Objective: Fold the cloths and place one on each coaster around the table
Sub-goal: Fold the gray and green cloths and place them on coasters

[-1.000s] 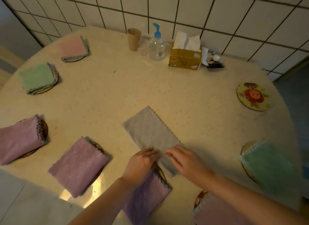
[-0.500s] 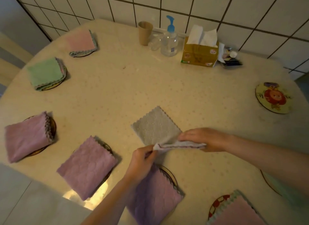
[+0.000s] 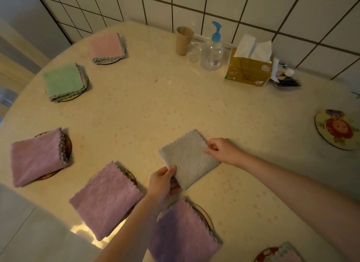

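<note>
A: So, hands?
B: Left hand [image 3: 162,180] pinches the grey cloth's [image 3: 190,160] near corner, right hand [image 3: 222,150] its far edge.
A: Cloth where?
B: On the counter [image 3: 175,105], well left of the bare coaster [image 3: 338,129].

A grey square cloth with an embossed pattern [image 3: 190,160] lies on the cream table with faint pale speckles [image 3: 175,105]. Three lilac quilted cloths [image 3: 105,200], a green fleecy cloth [image 3: 63,81] and a pink one [image 3: 106,47] sit nearby. The bare round coaster [image 3: 338,129] shows a red cartoon figure on yellow.

Coasters mostly hidden under cloths; bottom-right cloth [image 3: 282,254] cut by edge; clutter [image 3: 284,78] behind tissue box [image 3: 248,70] blurred.
</note>
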`<state>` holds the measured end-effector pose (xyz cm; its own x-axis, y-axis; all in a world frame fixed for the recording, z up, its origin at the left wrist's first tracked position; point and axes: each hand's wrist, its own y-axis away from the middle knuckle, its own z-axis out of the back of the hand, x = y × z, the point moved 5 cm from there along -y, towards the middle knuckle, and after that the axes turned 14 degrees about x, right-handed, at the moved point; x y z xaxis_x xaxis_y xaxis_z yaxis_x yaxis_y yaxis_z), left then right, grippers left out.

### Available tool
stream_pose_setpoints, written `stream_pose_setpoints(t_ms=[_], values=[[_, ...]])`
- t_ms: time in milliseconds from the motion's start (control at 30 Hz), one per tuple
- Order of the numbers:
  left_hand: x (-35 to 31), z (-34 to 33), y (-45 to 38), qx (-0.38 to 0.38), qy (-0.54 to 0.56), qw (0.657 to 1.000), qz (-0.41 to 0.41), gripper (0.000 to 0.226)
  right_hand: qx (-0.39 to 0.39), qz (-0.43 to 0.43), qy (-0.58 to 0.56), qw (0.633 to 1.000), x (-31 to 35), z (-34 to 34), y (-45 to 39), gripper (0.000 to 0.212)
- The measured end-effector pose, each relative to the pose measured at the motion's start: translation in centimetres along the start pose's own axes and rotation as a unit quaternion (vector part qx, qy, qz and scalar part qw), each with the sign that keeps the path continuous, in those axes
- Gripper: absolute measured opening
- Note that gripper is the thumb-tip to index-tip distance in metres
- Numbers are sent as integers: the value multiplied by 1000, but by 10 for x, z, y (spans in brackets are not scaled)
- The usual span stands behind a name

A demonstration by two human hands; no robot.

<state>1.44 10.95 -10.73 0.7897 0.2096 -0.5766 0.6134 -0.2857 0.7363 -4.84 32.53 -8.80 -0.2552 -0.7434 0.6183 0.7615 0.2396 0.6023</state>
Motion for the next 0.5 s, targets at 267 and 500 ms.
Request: stream_pose_setpoints(t_ms=[267,500], values=[[-19,13,-5,-117,-209,970,-35,20,-83,-102,-15,991,-2,3,14,26],[-87,12,-28,-141,-532,828,-107,48,-89,-225,-80,967,-10,-15,26,47]])
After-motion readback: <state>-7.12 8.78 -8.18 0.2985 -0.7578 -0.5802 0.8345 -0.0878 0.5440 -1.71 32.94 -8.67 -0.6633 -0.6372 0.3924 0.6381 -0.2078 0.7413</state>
